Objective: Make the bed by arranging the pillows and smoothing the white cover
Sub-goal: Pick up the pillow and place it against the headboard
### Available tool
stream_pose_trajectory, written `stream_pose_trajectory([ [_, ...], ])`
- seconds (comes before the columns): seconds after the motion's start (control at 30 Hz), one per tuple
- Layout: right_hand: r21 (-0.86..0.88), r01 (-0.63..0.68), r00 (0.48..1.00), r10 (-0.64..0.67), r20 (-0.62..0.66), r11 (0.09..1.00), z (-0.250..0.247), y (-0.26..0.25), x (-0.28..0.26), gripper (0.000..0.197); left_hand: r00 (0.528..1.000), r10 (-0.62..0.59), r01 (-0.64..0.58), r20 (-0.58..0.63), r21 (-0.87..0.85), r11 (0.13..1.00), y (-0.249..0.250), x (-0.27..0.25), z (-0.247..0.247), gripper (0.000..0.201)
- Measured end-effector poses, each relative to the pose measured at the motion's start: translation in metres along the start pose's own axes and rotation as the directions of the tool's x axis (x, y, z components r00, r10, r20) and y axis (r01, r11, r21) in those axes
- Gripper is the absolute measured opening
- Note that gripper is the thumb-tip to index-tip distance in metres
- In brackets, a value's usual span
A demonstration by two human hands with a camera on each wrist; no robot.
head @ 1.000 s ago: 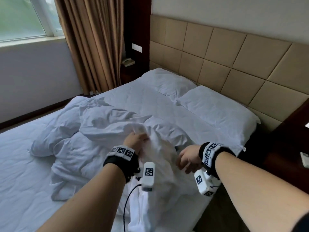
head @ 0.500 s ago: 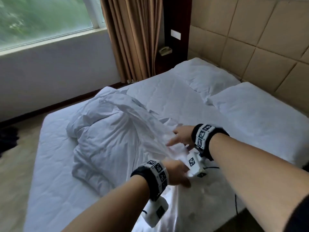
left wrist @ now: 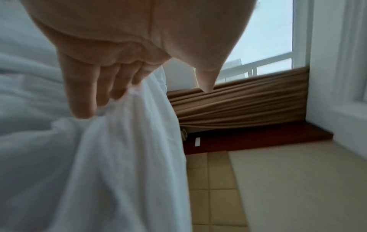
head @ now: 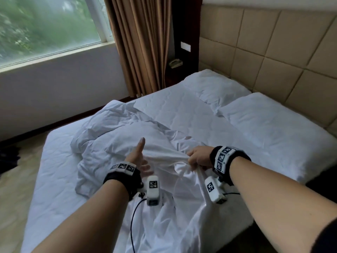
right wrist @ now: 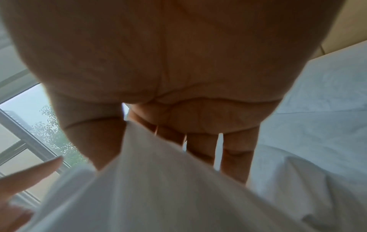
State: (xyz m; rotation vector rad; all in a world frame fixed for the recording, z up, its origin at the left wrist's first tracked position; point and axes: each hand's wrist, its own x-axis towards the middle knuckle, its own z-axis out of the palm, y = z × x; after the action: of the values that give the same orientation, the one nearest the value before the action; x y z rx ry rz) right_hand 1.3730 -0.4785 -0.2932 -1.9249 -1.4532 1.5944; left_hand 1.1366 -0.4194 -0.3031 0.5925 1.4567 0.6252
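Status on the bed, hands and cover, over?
Right hand grips the white cover. Left hand open, fingers touching it. Cover bunched mid-bed; two pillows at the headboard. Nothing in the way.

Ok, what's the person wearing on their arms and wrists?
Bare forearms. Each wrist carries a black band with white black-patterned marker squares, left and right, plus a white camera block bearing one marker, left and right; black cables trail below.
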Motion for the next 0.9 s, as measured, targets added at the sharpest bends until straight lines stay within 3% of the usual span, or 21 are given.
stream_pose_trajectory([
  [0.03, -0.01, -0.017, 1.0, 0.017, 0.024, 1.0, 0.003, 0.003, -0.013, 0.025, 0.999, -0.01, 0.012, 0.05, -0.037, 0.999, -0.001, -0.001, 0.004, 0.099],
  [0.1, -0.025, -0.049, 0.998, 0.05, 0.038, 0.998, 0.014, 0.01, -0.042, 0.027, 0.997, -0.039, 0.038, 0.07, 0.019, 0.999, -0.009, -0.01, 0.012, 0.056],
  [0.17, -0.038, -0.09, 0.996, 0.09, 0.013, 0.995, 0.029, 0.021, -0.071, 0.026, 0.998, -0.02, 0.017, 0.064, 0.054, 0.998, -0.022, -0.019, 0.018, 0.04],
  [0.2, -0.036, -0.111, 0.993, 0.112, 0.023, 0.993, 0.037, 0.028, -0.082, 0.025, 0.997, 0.002, -0.005, 0.074, 0.041, 0.999, -0.031, -0.019, 0.02, 0.041],
  [0.3, -0.003, -0.183, 0.98, 0.183, 0.081, 0.983, 0.064, 0.05, -0.121, 0.022, 0.991, 0.073, -0.075, 0.109, 0.015, 0.997, -0.067, -0.003, 0.027, 0.072],
  [0.33, 0.012, -0.205, 0.975, 0.203, 0.089, 0.979, 0.069, 0.053, -0.134, 0.025, 0.987, 0.099, -0.099, 0.127, -0.004, 0.995, -0.071, -0.021, 0.033, 0.077],
  [0.43, 0.067, -0.203, 0.979, 0.199, 0.052, 0.977, 0.063, 0.051, -0.168, 0.026, 0.962, 0.197, -0.198, 0.191, -0.014, 0.98, -0.074, -0.084, 0.048, 0.066],
  [0.53, 0.208, -0.13, 0.975, 0.162, -0.149, 0.969, 0.034, 0.039, -0.183, 0.007, 0.898, 0.312, -0.361, 0.31, 0.112, 0.926, -0.078, -0.131, 0.054, 0.043],
  [0.57, 0.265, -0.081, 0.964, 0.142, -0.223, 0.961, 0.023, 0.032, -0.187, 0.012, 0.871, 0.313, -0.394, 0.378, 0.159, 0.905, -0.081, -0.143, 0.055, 0.033],
  [0.67, 0.336, 0.007, 0.926, 0.12, -0.357, 0.942, 0.0, 0.015, -0.189, 0.032, 0.784, 0.226, -0.458, 0.578, 0.292, 0.84, -0.095, -0.17, 0.06, 0.034],
  [0.8, 0.22, -0.138, 0.918, 0.209, -0.338, 0.966, -0.002, 0.011, -0.181, 0.077, 0.672, -0.015, -0.485, 0.74, 0.455, 0.747, -0.124, -0.182, 0.071, 0.04],
  [0.83, 0.142, -0.173, 0.931, 0.208, -0.299, 0.975, 0.002, 0.014, -0.183, 0.08, 0.659, -0.084, -0.469, 0.747, 0.496, 0.731, -0.134, -0.183, 0.074, 0.04],
  [0.9, 0.035, -0.179, 0.95, 0.182, -0.254, 0.983, 0.007, 0.029, -0.184, 0.066, 0.661, -0.188, -0.443, 0.726, 0.58, 0.683, -0.153, -0.179, 0.079, 0.046],
])
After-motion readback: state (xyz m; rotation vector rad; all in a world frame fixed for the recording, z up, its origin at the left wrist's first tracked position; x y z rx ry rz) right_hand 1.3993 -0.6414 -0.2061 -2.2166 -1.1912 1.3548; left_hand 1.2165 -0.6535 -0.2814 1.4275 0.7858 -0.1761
